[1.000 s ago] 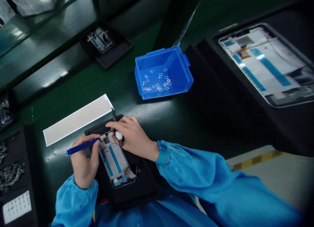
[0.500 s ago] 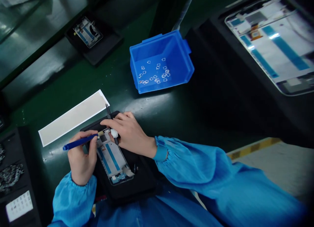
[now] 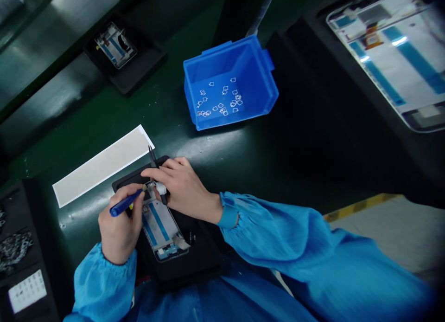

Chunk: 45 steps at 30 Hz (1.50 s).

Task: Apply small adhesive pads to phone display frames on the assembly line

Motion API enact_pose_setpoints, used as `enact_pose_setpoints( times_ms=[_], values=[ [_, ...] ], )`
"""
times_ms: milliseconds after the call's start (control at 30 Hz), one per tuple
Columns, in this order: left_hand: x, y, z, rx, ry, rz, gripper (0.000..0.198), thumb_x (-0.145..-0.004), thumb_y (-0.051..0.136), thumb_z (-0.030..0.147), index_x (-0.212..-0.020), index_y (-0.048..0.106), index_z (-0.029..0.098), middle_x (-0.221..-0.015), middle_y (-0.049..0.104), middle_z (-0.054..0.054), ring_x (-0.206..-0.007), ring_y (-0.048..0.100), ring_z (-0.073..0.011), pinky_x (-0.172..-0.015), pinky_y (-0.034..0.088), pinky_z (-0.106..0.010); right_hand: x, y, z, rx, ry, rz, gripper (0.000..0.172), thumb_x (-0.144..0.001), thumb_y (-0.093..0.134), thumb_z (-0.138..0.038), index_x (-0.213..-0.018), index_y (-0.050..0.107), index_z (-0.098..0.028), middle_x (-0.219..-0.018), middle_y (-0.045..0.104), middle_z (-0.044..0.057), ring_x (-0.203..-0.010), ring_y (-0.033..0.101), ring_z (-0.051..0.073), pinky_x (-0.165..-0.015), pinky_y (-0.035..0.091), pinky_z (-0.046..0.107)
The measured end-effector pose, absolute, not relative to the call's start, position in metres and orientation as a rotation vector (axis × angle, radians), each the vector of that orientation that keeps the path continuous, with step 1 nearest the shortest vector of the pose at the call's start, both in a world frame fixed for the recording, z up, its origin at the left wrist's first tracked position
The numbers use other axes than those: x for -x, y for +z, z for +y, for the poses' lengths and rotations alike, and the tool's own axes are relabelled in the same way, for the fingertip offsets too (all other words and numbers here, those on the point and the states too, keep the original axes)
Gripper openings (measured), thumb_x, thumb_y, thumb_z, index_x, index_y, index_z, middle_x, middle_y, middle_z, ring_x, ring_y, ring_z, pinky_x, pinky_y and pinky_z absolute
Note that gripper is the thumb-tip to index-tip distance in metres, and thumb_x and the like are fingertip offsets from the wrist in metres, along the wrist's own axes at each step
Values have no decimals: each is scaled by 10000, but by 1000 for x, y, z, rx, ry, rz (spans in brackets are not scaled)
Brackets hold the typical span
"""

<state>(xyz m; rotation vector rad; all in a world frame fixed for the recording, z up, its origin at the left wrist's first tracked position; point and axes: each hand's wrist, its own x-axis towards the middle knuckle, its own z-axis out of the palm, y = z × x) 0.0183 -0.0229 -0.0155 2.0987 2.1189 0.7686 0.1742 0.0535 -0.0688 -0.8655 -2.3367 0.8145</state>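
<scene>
Notably, the left hand point(image 3: 120, 222), fingers pinching a blue pen point(image 3: 124, 204), has swung its rear end inward, suggesting a re-angled approach to the open phone point(image 3: 162, 227), lower left-centre; the right hand point(image 3: 184, 192) holds tweezers point(image 3: 152, 157).

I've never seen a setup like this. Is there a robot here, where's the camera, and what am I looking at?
No robot: these are a person's two bare hands, seen by one camera worn on that person's head, looking forward and down. The left hand holds a blue pen-like tool at the far end of an opened, phone-like device, which lies on a black pad. The right hand holds dark tweezers. Beyond, on the green table, are a pale strip and a blue bin holding small white outlines.
</scene>
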Motion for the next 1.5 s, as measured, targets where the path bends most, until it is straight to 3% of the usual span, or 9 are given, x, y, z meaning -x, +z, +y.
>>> enact_pose_setpoints(
  times_ms=[333, 600, 867, 1100, 1167, 1233, 1300, 1400, 1500],
  values=[
    [-20, -19, -27, -1960, 916, 2124, 101, -832, 682, 230, -890, 599, 219, -868, 754, -16, -802, 733, -181, -689, 581, -284, -174, -68, 53, 874, 799, -2333, 390, -859, 549, -74, -1232, 550, -187, -912, 693, 45, -897, 527, 244, -758, 282, 363],
    [-18, -19, -25, -2007, 780, 2166, 175, -881, 651, 248, -1032, 568, 216, -939, 740, -28, -842, 731, -182, -684, 565, -269, -175, -67, 53, 863, 805, -2327, 416, -842, 538, -47, -1238, 550, -172, -911, 689, 52, -891, 518, 251, -753, 280, 363],
    [-13, -25, -20, -1760, 791, 2118, 167, -888, 639, 291, -1021, 569, 217, -959, 738, -32, -825, 731, -176, -734, 581, -288, -173, -67, 52, 867, 800, -2309, 408, -823, 556, -44, -1214, 574, -158, -908, 683, 53, -885, 525, 246, -748, 281, 361],
    [3, -25, -29, -1322, 1622, 1999, 179, -881, 619, 217, -989, 478, 216, -850, 708, -5, -783, 720, -156, -762, 587, -310, -171, -68, 52, 851, 829, -2248, 352, -851, 546, -67, -1184, 591, -173, -893, 708, 35, -831, 524, 220, -736, 276, 345],
    [7, -21, -37, -1442, 1666, 2010, 114, -893, 569, 186, -967, 486, 212, -812, 663, 12, -772, 697, -148, -784, 574, -320, -171, -69, 51, 833, 846, -2235, 324, -854, 564, -86, -1164, 603, -175, -874, 712, 29, -823, 531, 216, -744, 279, 346],
    [7, -20, -46, -1695, 1407, 2054, 56, -899, 509, 151, -911, 521, 205, -787, 612, 13, -725, 657, -134, -732, 551, -281, -172, -69, 49, 815, 867, -2223, 310, -847, 574, -90, -1142, 615, -178, -821, 708, 19, -803, 539, 211, -756, 285, 353],
    [5, -24, -54, -1980, 1005, 2084, 119, -897, 481, 131, -891, 578, 200, -784, 589, 4, -684, 623, -124, -653, 512, -237, -173, -68, 49, 795, 906, -2188, 280, -870, 550, -96, -1125, 625, -185, -781, 701, 10, -772, 552, 201, -761, 298, 360],
    [0, -36, -61, -2321, 472, 2089, 215, -913, 503, 174, -1046, 664, 223, -778, 594, -2, -626, 604, -127, -567, 461, -229, -176, -66, 53, 794, 1043, -1994, 259, -968, 460, -166, -1159, 628, -216, -768, 688, 4, -751, 588, 187, -775, 362, 364],
    [-4, -43, -62, -2415, 58, 2134, 338, -929, 504, 210, -1224, 652, 283, -775, 602, 1, -568, 589, -132, -511, 422, -248, -179, -66, 63, 895, 1215, -1666, 285, -1015, 424, -317, -1201, 632, -257, -787, 643, 6, -692, 585, 164, -711, 457, 334]
  ],
)
